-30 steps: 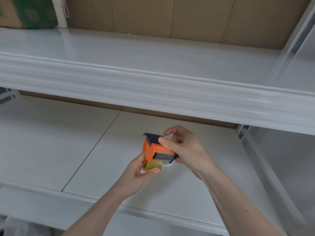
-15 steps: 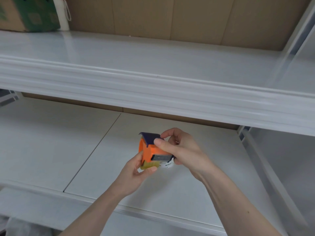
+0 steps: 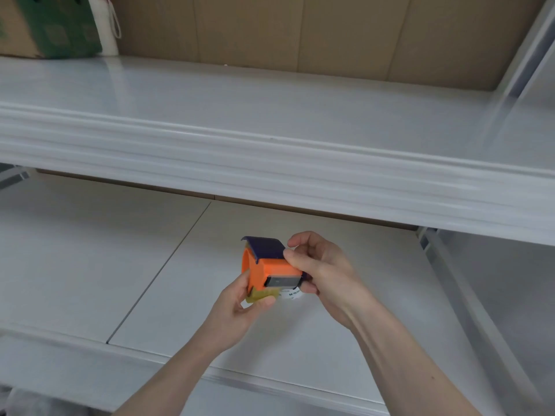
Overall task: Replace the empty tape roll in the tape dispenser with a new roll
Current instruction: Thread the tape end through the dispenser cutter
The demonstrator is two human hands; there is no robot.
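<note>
An orange tape dispenser with a dark blue cover and a metal blade is held above the lower shelf. My right hand grips it from the right, thumb on top. My left hand pinches a yellowish end of tape that comes out under the blade. A white roll core with printed letters shows under the dispenser. The roll inside is mostly hidden.
A white upper shelf juts out above the hands. A green and brown cardboard box stands on it at the far left. Brown board backs the shelves. A shelf upright runs down at the right.
Both hands and the dispenser have drifted slightly up and left in view. The grips look the same.
</note>
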